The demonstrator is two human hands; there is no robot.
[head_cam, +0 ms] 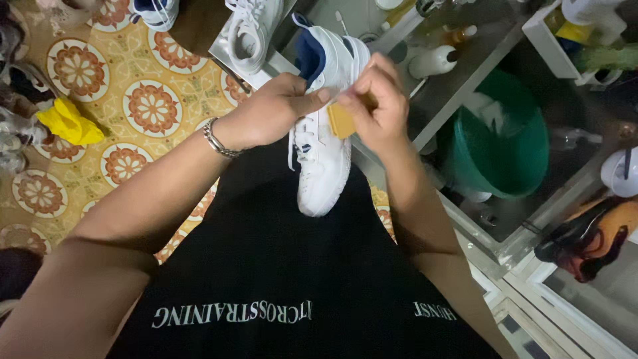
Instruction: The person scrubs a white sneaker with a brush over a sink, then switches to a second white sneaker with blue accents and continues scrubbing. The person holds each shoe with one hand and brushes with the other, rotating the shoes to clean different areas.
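A white sneaker (324, 166) with a dark blue lining is held upright over my lap, toe pointing toward me. My left hand (276, 106) grips its side near the collar, thumb pressed on the upper. A silver bracelet (219, 141) sits on that wrist. My right hand (375, 100) pinches a small tan pad (341, 121) against the shoe's side near the laces. Loose white laces hang down the front of the shoe.
Another white sneaker (251, 33) rests on a board beyond my hands. A green bucket (505, 143) stands to the right below a grey shelf (458, 73) holding a white bottle (433, 61). A yellow cloth (70, 123) lies on the patterned floor tiles (143, 86) at left.
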